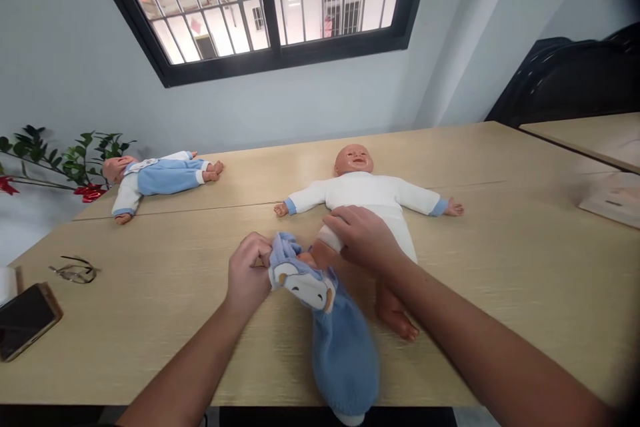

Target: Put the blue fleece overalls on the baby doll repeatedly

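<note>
A baby doll [367, 190] in a white top with blue cuffs lies on its back, head toward the window, arms spread. My left hand [250, 273] pinches the edge of blue doll overalls [345, 347] with a white animal-face patch. One doll leg [324, 253] goes into the overalls at their bunched upper part. The overalls' lower end hangs over the table's front edge. My right hand [367, 237] is closed around that leg's upper part, near the white cloth at the thigh. The other leg [395, 310] lies bare on the table.
A second doll [165, 177] in blue and white clothes lies at the back left beside a plant [85, 157]. Glasses [75, 271] and a phone [27, 320] lie at the left. Black chairs [575, 83] stand behind the wooden table [515, 267] at the right.
</note>
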